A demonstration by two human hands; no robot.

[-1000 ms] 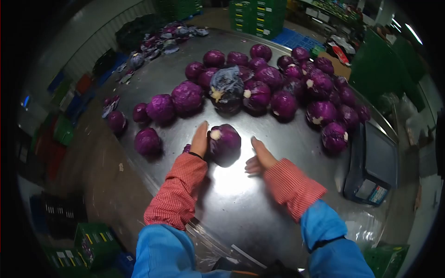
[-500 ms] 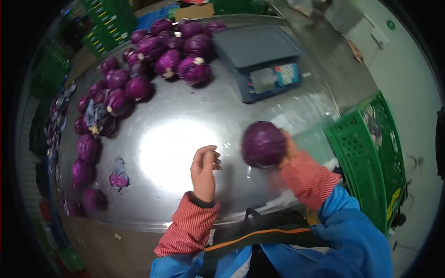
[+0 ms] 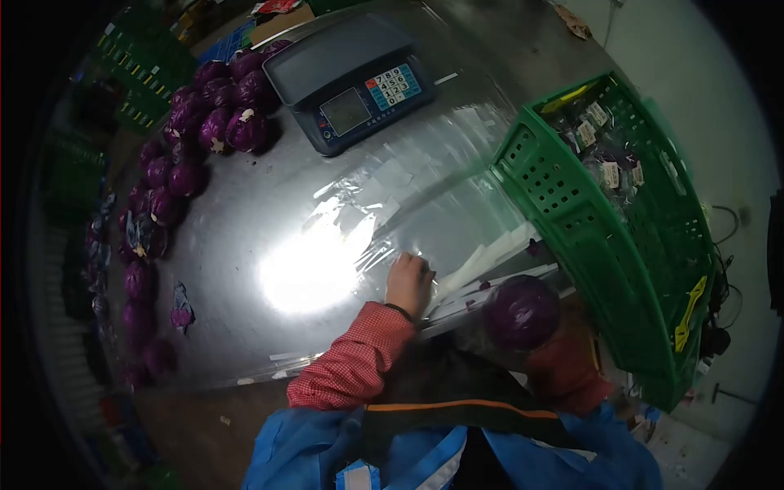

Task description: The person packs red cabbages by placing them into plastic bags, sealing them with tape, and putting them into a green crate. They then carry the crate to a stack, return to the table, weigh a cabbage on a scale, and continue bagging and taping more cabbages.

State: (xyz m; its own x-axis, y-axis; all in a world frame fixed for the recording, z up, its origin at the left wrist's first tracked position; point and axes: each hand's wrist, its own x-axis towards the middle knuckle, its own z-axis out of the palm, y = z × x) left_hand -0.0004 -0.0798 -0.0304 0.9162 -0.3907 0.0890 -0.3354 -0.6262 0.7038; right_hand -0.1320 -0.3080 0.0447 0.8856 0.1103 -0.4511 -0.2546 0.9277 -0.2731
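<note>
A whole red cabbage [image 3: 523,313] hangs just off the table's front edge, held by my right hand, whose fingers are hidden behind it; only the red checked sleeve [image 3: 570,371] shows clearly. My left hand [image 3: 410,284] lies on a flat spread of clear plastic bags [image 3: 441,220] on the metal table. Its fingers are curled and pressed together on the wrinkled film at the near end of the bags. Glare on the film blurs the exact grip.
Several red cabbages [image 3: 188,175] line the table's far and left sides. A digital scale [image 3: 347,82] stands at the back. On the right, a green crate [image 3: 563,200] holds bagged, labelled items [image 3: 608,173]. A loose leaf scrap [image 3: 181,308] lies at left.
The view has turned right, toward the bags and crate. My right hand has brought the cabbage down and nearer my body. My left hand has gone from free above the table to the plastic bags.
</note>
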